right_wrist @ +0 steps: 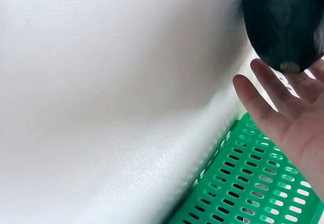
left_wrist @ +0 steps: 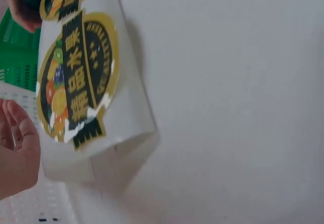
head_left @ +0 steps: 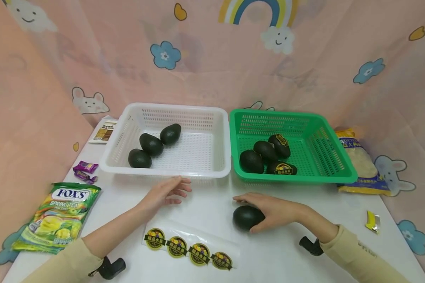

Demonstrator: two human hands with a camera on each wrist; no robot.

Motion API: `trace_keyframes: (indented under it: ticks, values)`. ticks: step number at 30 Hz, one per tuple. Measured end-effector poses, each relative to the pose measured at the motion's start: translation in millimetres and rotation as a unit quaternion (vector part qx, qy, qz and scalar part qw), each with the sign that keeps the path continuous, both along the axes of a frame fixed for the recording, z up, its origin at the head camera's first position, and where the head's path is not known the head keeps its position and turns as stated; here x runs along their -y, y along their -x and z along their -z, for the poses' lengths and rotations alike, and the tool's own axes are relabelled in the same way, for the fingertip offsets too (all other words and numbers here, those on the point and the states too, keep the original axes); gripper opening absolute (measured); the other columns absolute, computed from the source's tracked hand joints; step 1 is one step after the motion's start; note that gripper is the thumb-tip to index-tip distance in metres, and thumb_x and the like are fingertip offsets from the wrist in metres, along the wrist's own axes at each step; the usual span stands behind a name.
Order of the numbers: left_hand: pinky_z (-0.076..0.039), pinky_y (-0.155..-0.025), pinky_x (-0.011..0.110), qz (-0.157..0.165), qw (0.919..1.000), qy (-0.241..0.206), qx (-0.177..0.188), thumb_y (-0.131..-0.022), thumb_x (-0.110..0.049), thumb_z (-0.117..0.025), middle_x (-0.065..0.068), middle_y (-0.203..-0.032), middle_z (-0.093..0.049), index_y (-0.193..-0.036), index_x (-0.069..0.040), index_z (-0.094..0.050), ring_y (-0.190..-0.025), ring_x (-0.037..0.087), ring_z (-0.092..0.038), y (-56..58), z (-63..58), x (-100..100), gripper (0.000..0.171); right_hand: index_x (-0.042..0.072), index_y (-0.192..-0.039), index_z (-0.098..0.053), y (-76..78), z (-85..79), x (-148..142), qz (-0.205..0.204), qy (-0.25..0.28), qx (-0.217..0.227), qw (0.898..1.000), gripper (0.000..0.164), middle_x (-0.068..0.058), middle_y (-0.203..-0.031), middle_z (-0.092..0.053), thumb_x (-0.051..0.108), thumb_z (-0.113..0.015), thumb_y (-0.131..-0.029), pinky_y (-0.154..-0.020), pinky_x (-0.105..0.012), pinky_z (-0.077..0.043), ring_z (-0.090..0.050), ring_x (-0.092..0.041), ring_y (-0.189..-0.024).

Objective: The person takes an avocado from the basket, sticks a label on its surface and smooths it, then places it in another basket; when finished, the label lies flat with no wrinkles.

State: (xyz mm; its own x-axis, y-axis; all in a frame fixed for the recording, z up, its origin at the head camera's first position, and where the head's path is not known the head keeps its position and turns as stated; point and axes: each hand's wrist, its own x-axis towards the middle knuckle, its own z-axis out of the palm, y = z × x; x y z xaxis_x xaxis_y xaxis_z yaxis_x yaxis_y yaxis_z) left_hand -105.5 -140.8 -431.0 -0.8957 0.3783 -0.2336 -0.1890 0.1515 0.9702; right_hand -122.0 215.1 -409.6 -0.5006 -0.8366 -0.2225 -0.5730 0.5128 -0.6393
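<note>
My right hand [head_left: 274, 210] holds a dark green avocado [head_left: 247, 218] low over the white table, thumb on the near side and fingers on the far side. In the right wrist view, that avocado [right_wrist: 283, 24] lies between thumb and fingers, its stem end showing; some fingers stretch out straight beside it. My left hand [head_left: 167, 191] holds nothing, its fingers loosely bent before the white basket [head_left: 166, 173]. Below the hands lies a clear strip with a row of round black-and-gold fruit stickers [head_left: 177, 247]. One sticker [left_wrist: 78, 77] shows large in the left wrist view.
The white basket contains 3 plain avocados [head_left: 151, 144]. Beside it, a green basket [head_left: 294, 179] contains several avocados [head_left: 251, 161], some with stickers. A FOX'S candy bag [head_left: 58, 218] and purple sweets [head_left: 85, 167] lie left; a yellow-blue bag [head_left: 361, 161] and small yellow packet [head_left: 372, 221] lie right.
</note>
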Motion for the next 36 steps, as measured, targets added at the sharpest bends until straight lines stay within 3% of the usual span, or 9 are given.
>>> trace_keyframes:
  ticks: [3,6,8,10,16,22,25,30,36]
  values:
    - [-0.052,-0.086,0.033,0.124,0.9844,0.083,-0.094,-0.102,-0.042,-0.049,0.004,-0.114,-0.066,-0.127,-0.009,-0.062,-0.104,0.022,-0.061,-20.3,0.1,-17.4,0.043,0.009,-0.148,-0.037,-2.4,0.7,1.1,-0.006,0.0,0.004,1.0,0.083,-0.001,-0.147,-0.043,0.037,-0.079,-0.082,-0.109,-0.038,-0.034,-0.039,-0.018,-0.134]
    - [-0.05,-0.089,0.03,0.234,0.9373,0.155,-0.207,-0.099,-0.046,-0.053,-0.007,-0.116,-0.065,-0.125,-0.018,-0.065,-0.106,0.011,-0.059,-37.7,-0.6,-34.2,0.04,0.011,-0.147,-0.04,-3.9,1.8,2.5,-0.011,0.001,0.01,1.0,0.078,0.002,-0.145,-0.045,0.036,-0.078,-0.083,-0.108,-0.036,-0.036,-0.042,-0.015,-0.132]
    - [-0.048,-0.091,0.028,0.269,0.911,0.18,-0.256,-0.098,-0.05,-0.052,-0.01,-0.118,-0.063,-0.124,-0.02,-0.065,-0.109,0.006,-0.057,-44.2,-1.3,-42.5,0.041,0.013,-0.145,-0.043,-4.5,2.7,2.8,-0.011,0.003,0.006,1.0,0.073,0.004,-0.142,-0.048,0.035,-0.077,-0.084,-0.105,-0.036,-0.039,-0.045,-0.013,-0.129]
    - [-0.047,-0.092,0.028,0.277,0.8946,0.2,-0.288,-0.098,-0.05,-0.052,-0.013,-0.118,-0.062,-0.122,-0.021,-0.066,-0.11,0.004,-0.055,-47.3,-1.6,-47.0,0.04,0.016,-0.143,-0.045,-4.0,3.9,3.6,-0.006,0.009,-0.004,1.0,0.069,0.007,-0.139,-0.05,0.033,-0.077,-0.084,-0.103,-0.035,-0.041,-0.047,-0.011,-0.126]
    - [-0.048,-0.089,0.025,0.279,0.8751,0.231,-0.321,-0.094,-0.051,-0.06,-0.015,-0.119,-0.059,-0.121,-0.021,-0.065,-0.111,0.003,-0.054,-51.7,-0.8,-51.2,0.041,0.016,-0.141,-0.047,-0.6,9.7,5.2,0.01,0.029,-0.035,0.999,0.067,0.01,-0.137,-0.05,0.029,-0.079,-0.083,-0.102,-0.035,-0.042,-0.047,-0.009,-0.125]
    - [-0.046,-0.09,0.02,0.296,0.821,0.252,-0.418,-0.084,-0.053,-0.071,-0.009,-0.121,-0.057,-0.126,-0.019,-0.061,-0.111,0.005,-0.054,-59.4,6.4,-56.9,0.056,0.012,-0.144,-0.043,-1.3,13.1,4.1,0.001,0.039,-0.032,0.999,0.073,0.002,-0.142,-0.049,0.028,-0.079,-0.083,-0.105,-0.036,-0.039,-0.045,-0.014,-0.129]
    - [-0.045,-0.09,0.019,0.294,0.8028,0.261,-0.448,-0.081,-0.048,-0.077,-0.008,-0.12,-0.058,-0.127,-0.019,-0.061,-0.11,0.006,-0.054,-60.4,10.7,-58.0,0.057,0.011,-0.146,-0.04,-2.6,13.7,4.8,0.0,0.041,-0.028,0.999,0.076,0.002,-0.144,-0.047,0.029,-0.08,-0.083,-0.106,-0.036,-0.038,-0.044,-0.015,-0.131]
    - [-0.045,-0.084,0.014,0.292,0.799,0.267,-0.453,-0.082,-0.039,-0.079,-0.011,-0.114,-0.061,-0.123,-0.02,-0.063,-0.103,0.003,-0.055,-58.2,13.9,-56.1,0.048,0.012,-0.148,-0.038,-5.8,13.6,6.7,0.003,0.03,-0.012,0.999,0.08,0.003,-0.145,-0.046,0.029,-0.08,-0.082,-0.107,-0.037,-0.037,-0.042,-0.015,-0.131]
    - [-0.043,-0.078,0.01,0.286,0.812,0.26,-0.438,-0.083,-0.035,-0.078,-0.012,-0.109,-0.063,-0.118,-0.021,-0.067,-0.097,-0.001,-0.056,-56.4,13.9,-52.6,0.039,0.015,-0.148,-0.038,-8.7,13.0,7.0,0.008,0.019,-0.002,1.0,0.082,0.005,-0.146,-0.044,0.032,-0.082,-0.08,-0.108,-0.037,-0.036,-0.04,-0.012,-0.132]
